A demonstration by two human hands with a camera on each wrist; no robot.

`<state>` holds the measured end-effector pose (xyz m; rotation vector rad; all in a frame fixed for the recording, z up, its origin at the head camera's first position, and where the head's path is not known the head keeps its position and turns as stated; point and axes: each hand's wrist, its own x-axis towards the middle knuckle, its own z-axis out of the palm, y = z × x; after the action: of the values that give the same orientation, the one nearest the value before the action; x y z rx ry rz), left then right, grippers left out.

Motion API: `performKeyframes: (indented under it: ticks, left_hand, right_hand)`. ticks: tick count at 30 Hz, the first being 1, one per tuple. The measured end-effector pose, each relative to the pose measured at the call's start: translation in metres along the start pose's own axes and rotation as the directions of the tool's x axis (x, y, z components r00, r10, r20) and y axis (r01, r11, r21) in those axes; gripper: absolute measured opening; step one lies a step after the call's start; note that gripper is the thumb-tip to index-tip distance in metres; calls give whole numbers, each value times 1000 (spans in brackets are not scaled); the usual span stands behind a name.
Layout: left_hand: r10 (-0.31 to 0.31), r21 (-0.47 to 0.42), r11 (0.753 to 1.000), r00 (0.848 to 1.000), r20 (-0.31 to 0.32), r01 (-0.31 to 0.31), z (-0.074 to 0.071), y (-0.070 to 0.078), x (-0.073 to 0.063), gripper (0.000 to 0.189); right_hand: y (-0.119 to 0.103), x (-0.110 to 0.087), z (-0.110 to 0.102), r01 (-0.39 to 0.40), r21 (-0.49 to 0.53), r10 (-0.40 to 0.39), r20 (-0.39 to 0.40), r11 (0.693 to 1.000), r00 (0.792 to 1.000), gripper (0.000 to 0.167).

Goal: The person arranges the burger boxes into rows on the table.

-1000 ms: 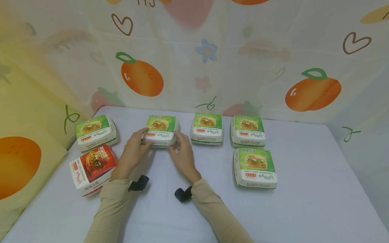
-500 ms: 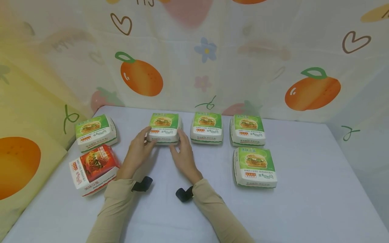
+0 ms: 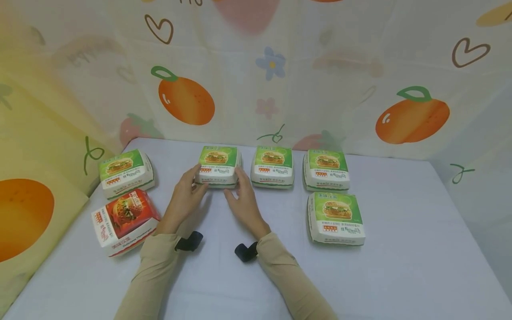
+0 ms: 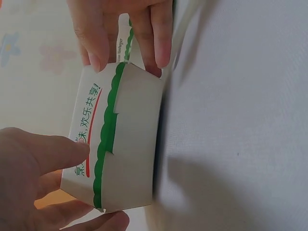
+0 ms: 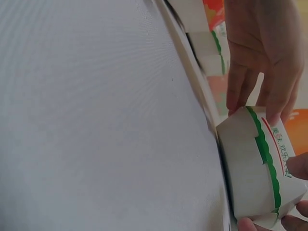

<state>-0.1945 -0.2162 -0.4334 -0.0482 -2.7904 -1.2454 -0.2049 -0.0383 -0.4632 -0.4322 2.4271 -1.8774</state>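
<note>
A green-and-white hamburger box [image 3: 219, 156] sits at the back of the table, left of another green hamburger box [image 3: 273, 158] with a narrow gap between them. My left hand [image 3: 185, 199] holds its left side, the thumb against the front face, as the left wrist view shows on the box front [image 4: 130, 139]. On the opposite side my right hand [image 3: 247, 203] grips the box with thumb and fingers. In the right wrist view, both hands bracket the box [image 5: 245, 168], whose base is on or close to the white cloth. Its back face is hidden.
Further right stands a green hamburger box [image 3: 326, 162], with another green box [image 3: 336, 209] in front of it. At far left are a tilted green box [image 3: 122, 165] and a red hamburger box [image 3: 128, 213] near my left forearm. A printed curtain [image 3: 240, 89] hangs behind the white table [image 3: 400, 249].
The held green hamburger box has shifted right and slightly back, narrowing the gap to its right-hand neighbour. Both hands have moved along with it. The other boxes have stayed put.
</note>
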Motion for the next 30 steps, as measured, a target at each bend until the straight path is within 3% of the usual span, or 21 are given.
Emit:
performKeyframes:
  ticks: [30]
  left_hand:
    - [-29,-51,998,999,26,30,2,-6,2,69]
  right_hand:
    - [0,2,-6,-25,26,24,20,999,1000,69]
